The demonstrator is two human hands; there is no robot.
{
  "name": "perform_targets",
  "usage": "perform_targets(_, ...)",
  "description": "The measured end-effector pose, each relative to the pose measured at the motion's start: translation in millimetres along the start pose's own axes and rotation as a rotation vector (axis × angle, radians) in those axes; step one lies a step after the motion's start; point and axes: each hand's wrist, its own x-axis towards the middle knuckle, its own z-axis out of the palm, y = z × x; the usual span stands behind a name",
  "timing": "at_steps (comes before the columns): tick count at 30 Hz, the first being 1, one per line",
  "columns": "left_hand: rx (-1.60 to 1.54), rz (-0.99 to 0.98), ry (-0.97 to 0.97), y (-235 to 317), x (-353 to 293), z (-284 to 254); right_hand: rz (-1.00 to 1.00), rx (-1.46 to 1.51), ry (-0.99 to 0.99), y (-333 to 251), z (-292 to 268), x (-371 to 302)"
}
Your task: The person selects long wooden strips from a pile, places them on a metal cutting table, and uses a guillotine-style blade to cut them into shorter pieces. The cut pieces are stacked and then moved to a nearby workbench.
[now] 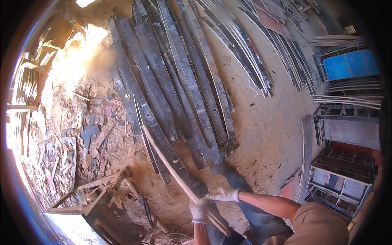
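Note:
A long, narrow wooden strip (169,168) slants across in front of me, its far end over the dark boards and its near end by my legs. My left hand (199,210), in a white knitted glove, is closed around the strip near its lower part. My right hand (223,194), gloved the same way, is just right of the left hand, its fingers drawn together beside the strip. Whatever those fingers may hold is too small to make out. Beneath the strip's far half lie long dark boards (190,87), side by side on the sandy ground.
Broken wood scraps (98,136) cover the ground at left. A metal-framed machine (87,208) with a pale top stands at lower left. More long strips (245,53) lie at the far right. Metal frames (339,188) and a blue panel (351,65) line the right side.

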Motion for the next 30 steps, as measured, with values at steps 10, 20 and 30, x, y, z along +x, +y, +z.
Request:
perform_targets(10,0.097,0.238,0.256,-100,65,-30,0.493,-0.432,0.827,106,-130,200)
perform_targets(20,-0.062,0.271,0.18,-96,115,-5,0.235,-0.186,0.915,117,-159,186)
perform_targets(30,-0.165,0.18,0.128,-96,133,-4,0.26,-0.191,1.089,196,-262,71)
